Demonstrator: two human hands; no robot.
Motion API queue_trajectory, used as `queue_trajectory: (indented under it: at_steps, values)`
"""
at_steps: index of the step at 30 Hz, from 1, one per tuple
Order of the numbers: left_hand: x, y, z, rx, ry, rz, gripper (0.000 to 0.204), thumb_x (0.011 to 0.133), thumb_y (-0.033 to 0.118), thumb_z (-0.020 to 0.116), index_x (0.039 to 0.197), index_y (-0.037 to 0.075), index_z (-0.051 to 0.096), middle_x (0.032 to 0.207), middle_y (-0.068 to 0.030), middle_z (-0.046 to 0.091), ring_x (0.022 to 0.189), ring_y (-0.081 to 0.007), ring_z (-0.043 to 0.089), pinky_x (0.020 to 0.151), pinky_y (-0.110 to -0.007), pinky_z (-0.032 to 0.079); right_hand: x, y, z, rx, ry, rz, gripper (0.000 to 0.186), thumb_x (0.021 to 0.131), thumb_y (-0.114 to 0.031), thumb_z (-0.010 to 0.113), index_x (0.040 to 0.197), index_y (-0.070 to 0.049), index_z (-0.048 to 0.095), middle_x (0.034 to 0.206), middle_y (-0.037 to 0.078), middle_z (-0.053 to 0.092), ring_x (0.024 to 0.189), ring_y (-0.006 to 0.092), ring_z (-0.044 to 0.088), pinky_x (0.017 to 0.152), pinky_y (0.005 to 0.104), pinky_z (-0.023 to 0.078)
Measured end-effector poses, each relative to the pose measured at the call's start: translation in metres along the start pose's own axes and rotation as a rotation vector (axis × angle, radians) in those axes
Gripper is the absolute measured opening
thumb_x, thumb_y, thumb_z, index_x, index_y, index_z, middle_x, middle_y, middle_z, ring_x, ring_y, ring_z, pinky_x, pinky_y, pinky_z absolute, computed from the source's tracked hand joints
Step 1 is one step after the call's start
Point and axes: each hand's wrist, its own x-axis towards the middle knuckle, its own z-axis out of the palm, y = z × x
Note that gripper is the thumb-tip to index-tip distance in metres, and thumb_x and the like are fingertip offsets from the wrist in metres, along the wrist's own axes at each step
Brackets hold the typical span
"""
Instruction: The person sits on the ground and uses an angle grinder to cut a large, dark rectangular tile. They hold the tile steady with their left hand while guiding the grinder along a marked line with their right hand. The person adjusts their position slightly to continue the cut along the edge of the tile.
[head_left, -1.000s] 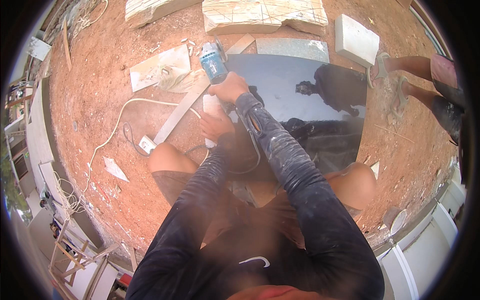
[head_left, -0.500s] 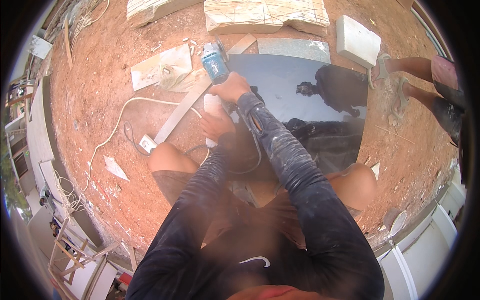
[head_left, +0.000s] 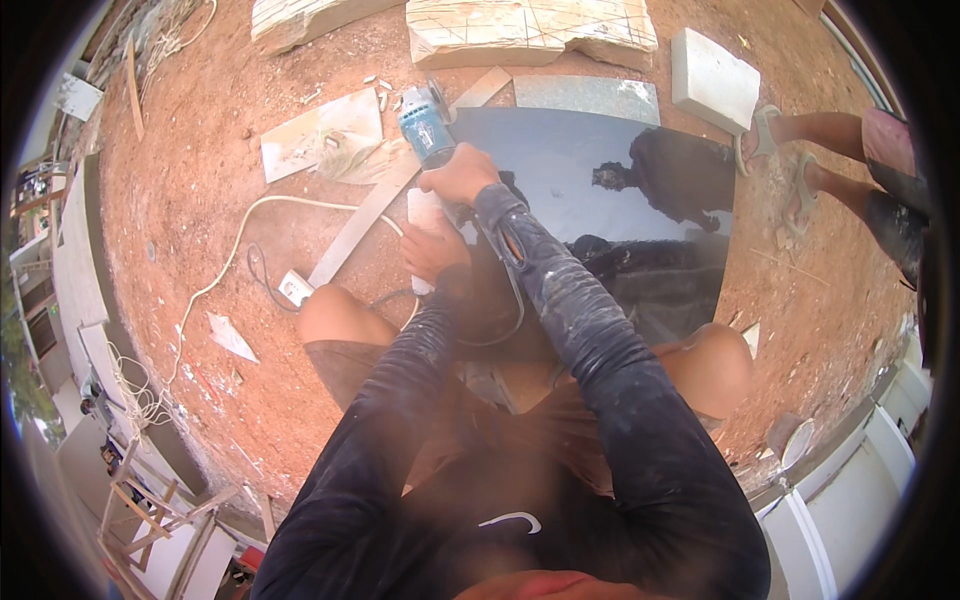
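Observation:
My right hand (head_left: 463, 175) is wrapped round the rear body of a blue angle grinder (head_left: 426, 124), whose disc edge faces away from me at the far left corner of a glossy black slab (head_left: 570, 150). Just below it, my left hand (head_left: 436, 250) is closed on a small whitish block (head_left: 424, 207) at the slab's left edge. Part of that block is hidden under my fingers. A grey cable (head_left: 521, 310) loops beneath my right forearm. The slab mirrors the sky and dark figures.
Beside my left knee lie a white socket block (head_left: 295, 288) and a long flat strip (head_left: 350, 232). A pale cord (head_left: 240, 232) curves across the reddish dirt. Rough stone blocks (head_left: 530, 35) and a white block (head_left: 714, 80) stand beyond the slab. Another person's sandalled feet (head_left: 765, 140) are at the right.
The grinder's head has shifted very slightly to the left. Both hands keep their holds in nearly the same place.

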Motion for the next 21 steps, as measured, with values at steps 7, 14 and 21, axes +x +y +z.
queue_trajectory:
  at_steps: [7, 14, 21]
  values:
    - [0.002, -0.008, 0.008, 0.017, 0.048, 0.029, 0.066, 0.099, 0.053, 0.055, 0.144, 0.006, 0.047, 0.113, -0.0166, 0.060, 0.114, -0.0367, 0.057, 0.094, -0.052, 0.041, -0.001, -0.002, 0.001, -0.013, 0.004, 0.005, 0.067, 0.066, -0.040, 0.085, 0.115, 0.003, 0.072, 0.121, 0.024, 0.072, 0.113, 0.0339, 0.070, 0.098, 0.0387, 0.055]
    - [-0.002, -0.002, 0.001, -0.007, 0.008, 0.016, 0.067, 0.094, 0.046, 0.062, 0.143, 0.003, 0.048, 0.115, -0.0167, 0.059, 0.115, -0.0357, 0.055, 0.097, -0.050, 0.039, 0.001, 0.000, 0.003, -0.003, 0.001, 0.006, 0.072, 0.066, -0.040, 0.084, 0.121, 0.004, 0.068, 0.125, 0.024, 0.069, 0.116, 0.0354, 0.069, 0.100, 0.0400, 0.055]
    - [0.001, -0.004, 0.002, 0.009, -0.053, -0.008, 0.076, 0.082, 0.025, 0.074, 0.148, 0.007, 0.042, 0.123, -0.0179, 0.057, 0.122, -0.0372, 0.054, 0.100, -0.053, 0.039, 0.000, -0.004, 0.008, 0.025, -0.026, 0.013, 0.073, 0.066, -0.041, 0.084, 0.122, 0.003, 0.067, 0.128, 0.024, 0.067, 0.118, 0.0353, 0.067, 0.100, 0.0396, 0.055]
